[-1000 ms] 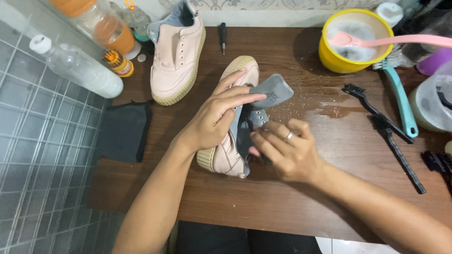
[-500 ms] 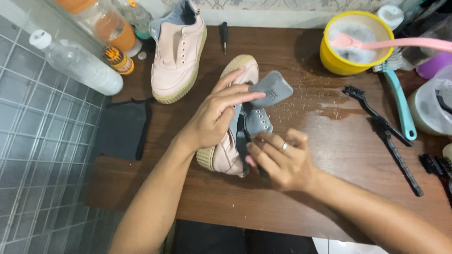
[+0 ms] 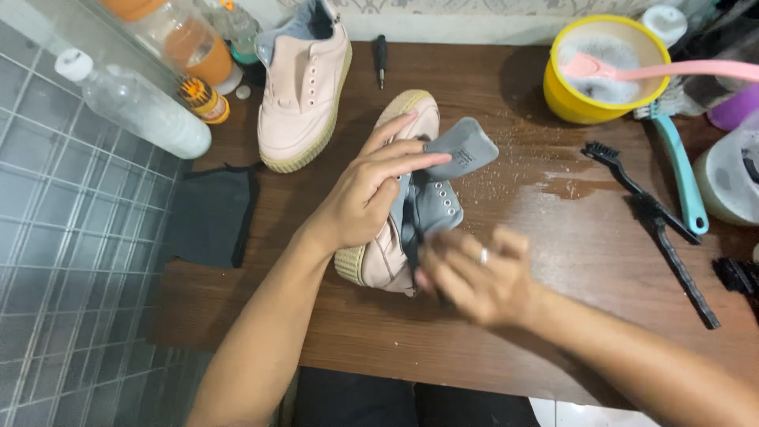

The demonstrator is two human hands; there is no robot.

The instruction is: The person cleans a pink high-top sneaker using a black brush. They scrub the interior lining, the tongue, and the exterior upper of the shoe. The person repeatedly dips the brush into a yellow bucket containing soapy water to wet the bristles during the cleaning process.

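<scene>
Pale pink sneaker [image 3: 395,237] with a tan rubber sole lies on its side near the middle of the brown wooden table [image 3: 553,261], toe toward the far edge, grey tongue [image 3: 466,146] pulled up and out. The left hand [image 3: 371,186] rests on the upper, fingers stretched flat across it, tips touching the tongue, thumb down the side; it holds the shoe steady, not pinching. The right hand [image 3: 474,277] sits at the heel opening, blurred, fingers loosely curled, ring on one finger; cannot tell what it grips, if anything. A second pink sneaker [image 3: 304,87] stands upright near the far left corner. Just beside it lie a clear plastic bottle [image 3: 130,103] and a small orange-capped bottle [image 3: 202,99]. A dark cloth [image 3: 209,217] hangs over the left edge. A small black screwdriver [image 3: 380,57] lies at the far edge. A yellow bowl [image 3: 565,99] of foam stands far right, with a pink-handled brush [image 3: 672,69] resting in it. A teal-handled brush [image 3: 680,178] and two black brushes [image 3: 656,229] lie toward the right edge. Wet patch and droplets between bowl and shoe.
</scene>
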